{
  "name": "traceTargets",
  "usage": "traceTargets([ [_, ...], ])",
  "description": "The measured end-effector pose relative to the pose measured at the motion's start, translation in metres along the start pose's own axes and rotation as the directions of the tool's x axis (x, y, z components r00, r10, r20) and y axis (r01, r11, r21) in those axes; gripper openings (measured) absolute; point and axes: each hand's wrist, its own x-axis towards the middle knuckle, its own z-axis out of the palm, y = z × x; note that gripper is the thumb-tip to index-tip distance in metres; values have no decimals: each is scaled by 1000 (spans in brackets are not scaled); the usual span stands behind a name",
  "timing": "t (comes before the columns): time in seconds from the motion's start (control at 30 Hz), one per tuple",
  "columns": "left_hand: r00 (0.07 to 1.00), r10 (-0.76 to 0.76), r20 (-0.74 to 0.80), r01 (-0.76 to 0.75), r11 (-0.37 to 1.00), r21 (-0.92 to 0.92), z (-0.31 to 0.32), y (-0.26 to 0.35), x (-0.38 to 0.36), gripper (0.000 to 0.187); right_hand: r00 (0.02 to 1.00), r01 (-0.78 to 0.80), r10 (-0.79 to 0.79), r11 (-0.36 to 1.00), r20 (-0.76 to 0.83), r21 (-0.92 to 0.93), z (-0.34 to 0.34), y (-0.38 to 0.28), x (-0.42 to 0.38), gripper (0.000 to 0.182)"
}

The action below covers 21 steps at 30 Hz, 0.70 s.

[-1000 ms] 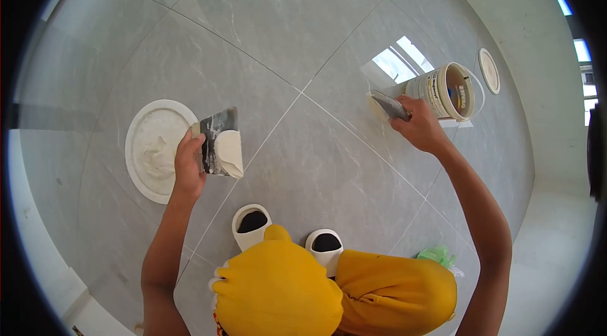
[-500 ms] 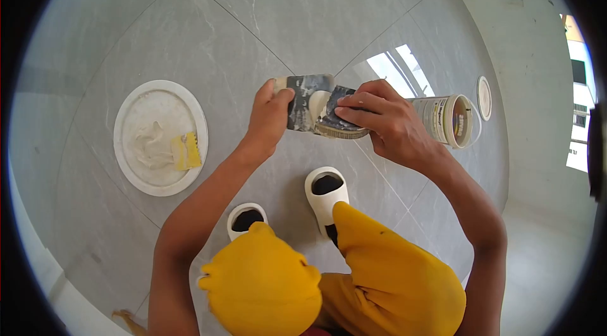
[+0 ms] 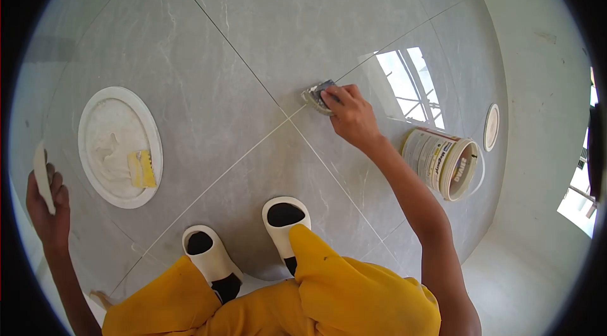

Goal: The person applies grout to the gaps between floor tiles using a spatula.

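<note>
My right hand [image 3: 355, 116] grips a dark putty scraper [image 3: 314, 100] smeared with pale paste. The scraper's edge is down at the grey tiled floor [image 3: 253, 146], close to where several joint lines cross. Pale filler shows in the joints on the near side of the crossing, while joints beyond it look dark. At the far left my left hand [image 3: 52, 209] is closed on a flat plate [image 3: 42, 178], turned edge-on, its face mostly hidden. Nearest that hand is a round white lid [image 3: 155, 140] bearing pale paste and a yellow scraper [image 3: 141, 169].
A labelled white bucket [image 3: 430, 155] lies on its side at the right, mouth toward the wall. A small round lid [image 3: 491, 127] is beyond it, near the pale wall [image 3: 537, 83]. My feet in white slippers [image 3: 284, 212] stand below the joint crossing.
The two hands have parted. My left hand has swung far left with the plate, and the right has lowered the scraper to the tile joint. The view has shifted too.
</note>
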Motion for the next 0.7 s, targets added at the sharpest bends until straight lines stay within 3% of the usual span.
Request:
traceTargets([
  [0.07, 996, 78, -52, -81, 994, -75, 1, 12, -20, 43, 987, 104, -87, 987, 139, -120, 14, 1, -17, 30],
  [0.13, 996, 83, 30, -79, 989, -122, -14, 23, -27, 46, 959, 184, -141, 969, 244, -164, 4, 4, -19, 30],
  [0.23, 989, 88, 121, -63, 979, -194, -29, 33, -28, 47, 996, 11, 6, 984, 94, -178, -13, 28, 3, 29],
  [0.33, 989, 92, 120, -64, 974, -216, -24, 26, -22, 45, 977, 114, -57, 954, 207, -277, -4, 46, -7, 28],
  [0.37, 987, 93, 129, -64, 974, -216, -24, 23, -25, 44, 953, 150, -78, 961, 293, -234, -11, 53, -11, 28],
  [0.5, 986, 69, 152, -14, 941, -339, -38, 24, -31, 42, 995, -62, 79, 969, 60, -240, -25, 82, 11, 31],
  [0.6, 984, 78, 158, -9, 918, -396, -40, 30, -31, 41, 957, 87, -9, 962, 291, -257, -19, 85, -2, 32],
  [0.7, 977, 102, 189, -11, 903, -429, -39, 37, -32, 41, 960, 9, 60, 969, 274, -245, -36, 104, 1, 30],
])
